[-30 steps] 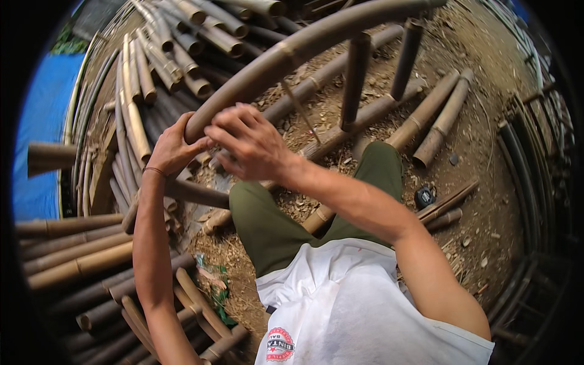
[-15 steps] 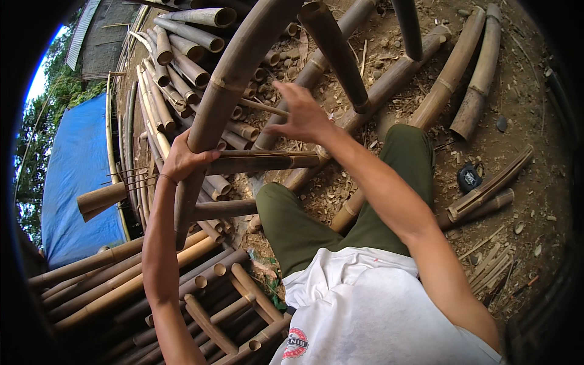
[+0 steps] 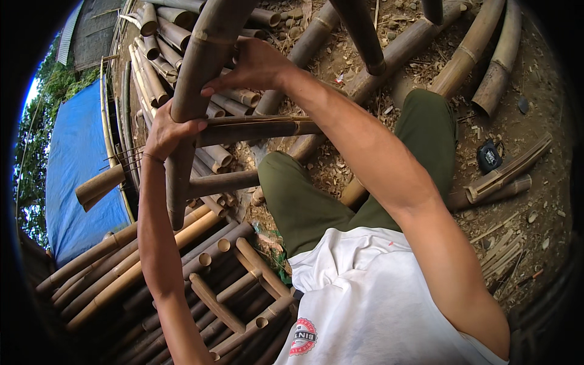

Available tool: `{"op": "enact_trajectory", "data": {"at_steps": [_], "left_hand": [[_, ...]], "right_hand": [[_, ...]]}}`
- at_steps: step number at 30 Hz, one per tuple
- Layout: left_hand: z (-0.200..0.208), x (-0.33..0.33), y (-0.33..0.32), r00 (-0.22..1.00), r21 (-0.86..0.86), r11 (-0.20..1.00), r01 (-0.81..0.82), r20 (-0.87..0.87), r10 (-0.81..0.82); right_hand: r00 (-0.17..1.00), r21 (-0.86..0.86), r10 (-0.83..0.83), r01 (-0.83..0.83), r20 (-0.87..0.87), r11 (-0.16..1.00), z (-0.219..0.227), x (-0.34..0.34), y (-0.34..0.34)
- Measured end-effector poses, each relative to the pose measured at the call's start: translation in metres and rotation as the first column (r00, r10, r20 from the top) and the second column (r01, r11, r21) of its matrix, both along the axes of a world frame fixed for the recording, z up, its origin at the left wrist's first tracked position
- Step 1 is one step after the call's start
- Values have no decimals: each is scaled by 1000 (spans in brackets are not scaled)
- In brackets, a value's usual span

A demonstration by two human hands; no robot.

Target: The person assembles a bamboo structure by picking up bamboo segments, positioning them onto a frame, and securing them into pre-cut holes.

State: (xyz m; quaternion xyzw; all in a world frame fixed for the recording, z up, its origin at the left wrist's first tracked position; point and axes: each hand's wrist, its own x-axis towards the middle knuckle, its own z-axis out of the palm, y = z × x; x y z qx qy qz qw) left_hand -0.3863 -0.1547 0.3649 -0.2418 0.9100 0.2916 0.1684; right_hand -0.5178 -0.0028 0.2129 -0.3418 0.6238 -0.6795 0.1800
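A thick brown bamboo pole rises in front of me, leaning to the right toward its top. My left hand is closed around its lower part, the thumb lying across toward a split bamboo crosspiece. Higher up, my right hand grips the pole from the right side; its thumb shows at the edge and some fingertips are hidden behind. Below the left hand a second bamboo rung joins the pole. Other upright bamboo pieces stand on a bamboo base pole farther right.
Cut bamboo tubes lie piled at the far left. Longer poles and a small bamboo frame lie near left, with a blue tarp beyond. On the dirt at right are a black tape measure, split bamboo and curved poles.
My right hand, spread and apart from the pole before, has moved left and taken hold of it. The left hand keeps its grip. The whole view has shifted slightly.
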Motion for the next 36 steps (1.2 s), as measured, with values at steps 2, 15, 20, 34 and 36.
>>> {"op": "enact_trajectory", "data": {"at_steps": [2, 15, 20, 34, 36], "left_hand": [[-1, 1, -3, 1000, 1, 1000, -2, -8, 2], [0, 5, 4, 999, 34, 999, -40, 6, 40], [0, 3, 6, 1000, 21, 1000, 6, -11, -6], [1, 8, 0, 999, -13, 1000, -6, 46, 6], [3, 13, 1, 1000, 123, 992, 1, -2, -1]], "right_hand": [[998, -9, -60, 60, -10, 998, 0, 4, 1], [979, -416, 171, -111, 108, 902, 3, 2, 3], [998, -299, 65, -63, -4, 952, 3, -4, 5], [933, -438, 301, -190, 198, 879, -4, -9, 26], [955, -390, 254, -178, 153, 903, 2, -6, 29]]}}
